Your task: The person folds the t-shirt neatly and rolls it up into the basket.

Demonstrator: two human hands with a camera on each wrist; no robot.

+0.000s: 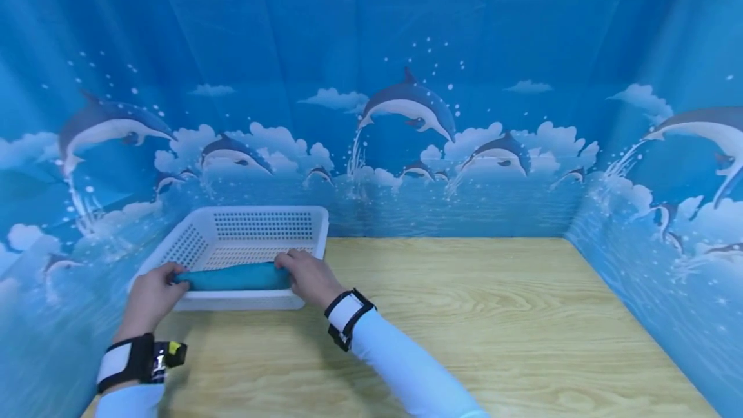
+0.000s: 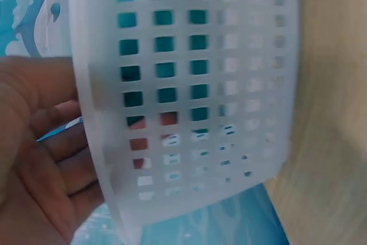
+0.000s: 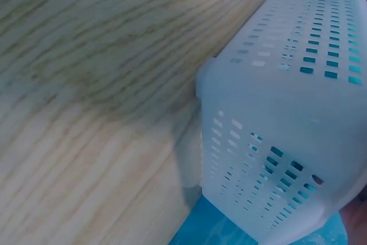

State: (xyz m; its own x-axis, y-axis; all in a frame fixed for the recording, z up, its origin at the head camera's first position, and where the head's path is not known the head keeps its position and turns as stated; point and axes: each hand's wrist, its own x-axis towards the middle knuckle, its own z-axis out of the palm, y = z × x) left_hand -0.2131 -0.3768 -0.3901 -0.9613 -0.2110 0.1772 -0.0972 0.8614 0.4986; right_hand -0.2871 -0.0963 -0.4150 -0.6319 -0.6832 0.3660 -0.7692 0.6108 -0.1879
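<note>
A long teal roll, apparently folded cloth, lies along the inside of the front wall of a white plastic basket. My left hand grips the roll's left end, thumb and fingers over the basket rim. At the other end my right hand holds the roll, its fingers bent over it near the front right corner. Through the holes of the basket wall in the left wrist view, teal fabric and some fingertips show. The right wrist view has mostly the basket's outside; the right hand is almost wholly cut off there.
The basket stands at the left rear of a wood-grain table. Behind it and along both sides hangs a blue curtain printed with dolphins and clouds. Both wrists wear black and white straps with small devices.
</note>
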